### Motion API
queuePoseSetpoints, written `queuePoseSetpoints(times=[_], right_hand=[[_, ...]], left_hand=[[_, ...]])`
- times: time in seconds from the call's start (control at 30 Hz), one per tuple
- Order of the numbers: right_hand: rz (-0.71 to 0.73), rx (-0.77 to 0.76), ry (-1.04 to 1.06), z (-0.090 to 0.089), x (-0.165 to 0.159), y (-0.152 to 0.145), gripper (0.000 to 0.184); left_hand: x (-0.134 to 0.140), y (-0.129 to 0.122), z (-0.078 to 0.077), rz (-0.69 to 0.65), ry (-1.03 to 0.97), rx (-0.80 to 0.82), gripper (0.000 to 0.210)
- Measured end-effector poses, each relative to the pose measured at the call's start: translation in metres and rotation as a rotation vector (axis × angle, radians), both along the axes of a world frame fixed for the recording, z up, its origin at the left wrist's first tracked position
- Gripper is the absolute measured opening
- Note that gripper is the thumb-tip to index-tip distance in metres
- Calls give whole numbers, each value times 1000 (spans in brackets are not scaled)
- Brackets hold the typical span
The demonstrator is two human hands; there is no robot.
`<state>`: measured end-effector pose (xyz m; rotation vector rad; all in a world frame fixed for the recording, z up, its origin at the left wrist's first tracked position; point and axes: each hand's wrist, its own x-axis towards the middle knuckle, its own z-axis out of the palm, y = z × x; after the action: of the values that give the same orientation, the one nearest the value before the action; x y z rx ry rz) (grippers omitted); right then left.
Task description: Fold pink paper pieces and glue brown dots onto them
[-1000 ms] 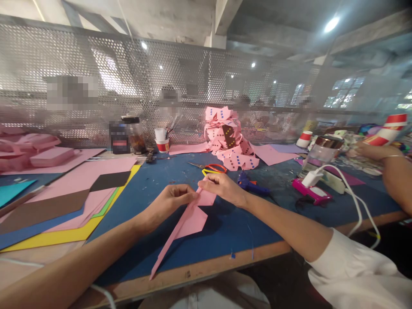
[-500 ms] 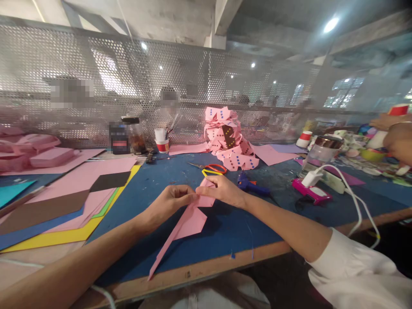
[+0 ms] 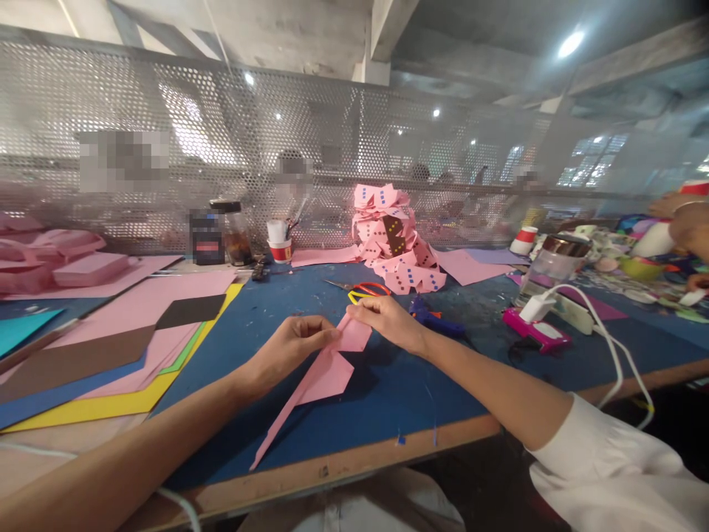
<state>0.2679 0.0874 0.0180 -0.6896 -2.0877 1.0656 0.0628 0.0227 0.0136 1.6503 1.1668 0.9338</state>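
Between my hands is a pink foam sheet piece, cut with pointed flaps and a long thin strip trailing toward the table's front edge. My left hand pinches its folded edge near the middle. Higher up, my right hand grips the top end between thumb and fingers. Just beyond my right hand lie scissors with red and yellow handles. A blue glue gun rests to the right of that hand. Behind them rises a stack of pink pieces with small coloured squares.
Coloured sheets cover the left side. A cup of tools and a jar stand at the back. On the right are a pink power strip with white cables, a clear jar and another person's hand.
My right hand has shifted slightly up and away from my left along the pink piece's edge. The strip's lower end has moved a little up and left.
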Motion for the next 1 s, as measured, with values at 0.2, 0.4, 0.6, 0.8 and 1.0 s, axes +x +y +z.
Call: queuePoseSetpoints(times=[0.2,0.4,0.6,0.8,1.0], right_hand=[[-28,61,19,0,0,1,46],[-36,6,18,-3,0,5,46],[-105,19,41,-6,-1,7,46],[-118,32,81,-5,0,9,45],[-69,-75,165,-12,-1,12,44]], left_hand=[[0,1,-1,1,6,10,34],[-4,4,-4,32,15,27,36],[-5,5,-3,1,11,-25,35],[-8,7,-5,-11,-47,-34,29],[-9,11,-1,171,-214,6,27]])
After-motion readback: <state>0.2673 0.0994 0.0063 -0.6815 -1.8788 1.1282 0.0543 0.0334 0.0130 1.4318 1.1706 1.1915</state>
